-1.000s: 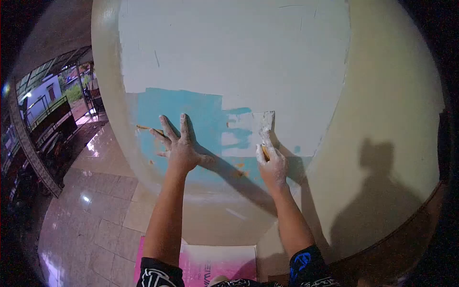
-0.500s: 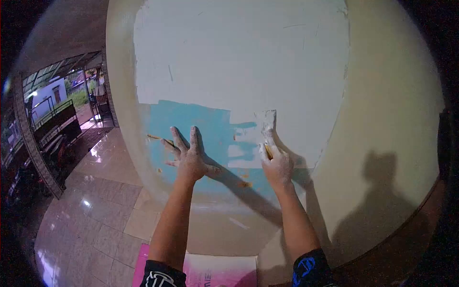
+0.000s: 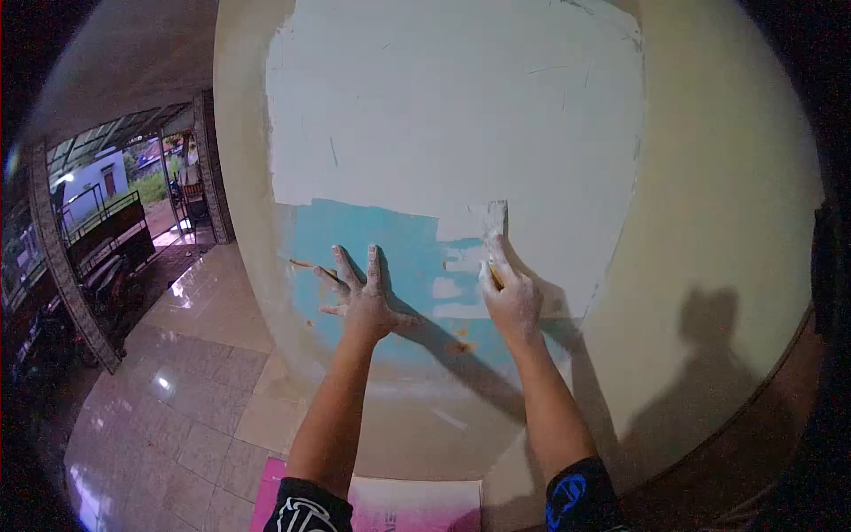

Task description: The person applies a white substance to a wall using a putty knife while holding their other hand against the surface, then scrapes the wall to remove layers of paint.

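My right hand (image 3: 514, 297) grips a putty knife (image 3: 496, 222) with a yellow handle. Its broad blade, smeared with white putty, lies against the white coat (image 3: 461, 115) on the wall, pointing up. To the left, my left hand (image 3: 365, 306) is spread over the turquoise patch (image 3: 408, 230), fingers pointing up and thumb out to the right. A thin yellow-brown strip (image 3: 306, 263) shows beside its outer fingers; whether the hand holds it, I cannot tell. White residue coats both hands. Between them, white putty streaks (image 3: 456, 288) cross the turquoise.
Bare yellowish wall (image 3: 709, 177) curves away at the right, carrying my shadow. Below stands a pink and white box (image 3: 417, 501). Shiny floor tiles (image 3: 195, 390) extend at the left, toward a metal gate (image 3: 106, 230) and an outdoor area.
The view has shifted so the wall appears slightly further right. White putty covers more of the turquoise between the hands. The right hand still holds the putty knife in nearly the same place.
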`<action>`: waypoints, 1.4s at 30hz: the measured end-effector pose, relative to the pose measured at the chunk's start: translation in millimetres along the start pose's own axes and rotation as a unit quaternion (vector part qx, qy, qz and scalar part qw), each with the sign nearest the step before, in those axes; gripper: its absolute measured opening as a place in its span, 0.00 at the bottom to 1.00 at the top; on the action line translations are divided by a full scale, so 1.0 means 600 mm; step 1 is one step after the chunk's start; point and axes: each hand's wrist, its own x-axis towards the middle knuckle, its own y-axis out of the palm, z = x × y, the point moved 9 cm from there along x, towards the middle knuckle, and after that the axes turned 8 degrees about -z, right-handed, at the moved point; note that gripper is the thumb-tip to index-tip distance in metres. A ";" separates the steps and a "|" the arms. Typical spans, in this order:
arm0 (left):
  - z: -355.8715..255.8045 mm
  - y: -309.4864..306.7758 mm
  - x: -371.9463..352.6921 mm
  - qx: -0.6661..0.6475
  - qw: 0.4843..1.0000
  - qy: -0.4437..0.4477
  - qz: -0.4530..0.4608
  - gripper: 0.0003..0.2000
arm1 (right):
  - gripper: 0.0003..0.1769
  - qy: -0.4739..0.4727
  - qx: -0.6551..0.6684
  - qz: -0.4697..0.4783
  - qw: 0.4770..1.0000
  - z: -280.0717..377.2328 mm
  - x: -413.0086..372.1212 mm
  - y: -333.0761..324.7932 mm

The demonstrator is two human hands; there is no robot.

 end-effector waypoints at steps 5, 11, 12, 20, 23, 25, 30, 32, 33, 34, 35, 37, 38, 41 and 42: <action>0.005 -0.024 0.004 -0.005 0.998 0.029 -0.046 0.69 | 0.31 0.015 -0.009 -0.011 1.000 0.022 0.010 -0.019; 0.004 -0.090 0.043 -0.003 0.990 0.114 -0.088 0.68 | 0.35 -0.018 0.019 -0.019 0.999 0.012 -0.048 0.018; 0.015 -0.068 0.051 -0.014 0.983 0.142 -0.118 0.69 | 0.35 -0.001 0.010 0.004 1.000 0.028 -0.023 0.008; 0.015 -0.061 0.036 0.002 0.997 0.059 -0.046 0.71 | 0.34 0.001 0.012 0.006 1.000 0.027 -0.040 0.021; 0.026 -0.050 0.031 0.005 0.997 0.055 -0.053 0.71 | 0.33 0.041 0.038 0.023 0.998 0.009 -0.067 0.040; 0.014 -0.061 0.032 0.018 0.996 0.057 -0.063 0.71 | 0.33 0.028 0.031 0.020 0.999 0.040 -0.035 0.012; 0.014 -0.066 0.034 -0.010 0.994 0.072 -0.078 0.72 | 0.32 0.049 -0.026 0.013 0.998 0.046 -0.005 0.006; 0.017 -0.058 0.033 -0.012 0.997 0.060 -0.053 0.72 | 0.33 0.040 -0.030 0.033 0.998 0.039 -0.046 0.023; 0.016 -0.060 0.031 -0.013 0.998 0.045 -0.033 0.72 | 0.34 0.029 -0.033 0.052 0.998 0.034 -0.071 0.040; 0.019 -0.057 0.036 0.017 0.996 0.056 -0.070 0.72 | 0.34 0.001 -0.030 0.046 0.998 0.039 -0.084 0.046; 0.024 -0.049 0.038 0.016 0.996 0.056 -0.072 0.72 | 0.34 -0.001 -0.031 0.044 0.999 0.031 -0.083 0.052; 0.018 -0.060 0.031 0.002 0.998 0.046 -0.035 0.72 | 0.33 0.033 -0.014 0.057 0.998 0.038 -0.063 0.040; 0.015 -0.065 0.027 -0.009 0.999 0.046 -0.027 0.71 | 0.32 0.041 -0.020 0.042 0.998 0.041 -0.043 0.033; 0.010 -0.066 0.027 0.013 0.998 0.057 -0.013 0.72 | 0.32 0.026 -0.034 0.042 0.998 0.038 -0.006 0.032; 0.008 -0.070 0.027 0.016 0.999 0.038 0.007 0.72 | 0.33 0.022 -0.032 0.020 0.999 0.055 -0.005 0.015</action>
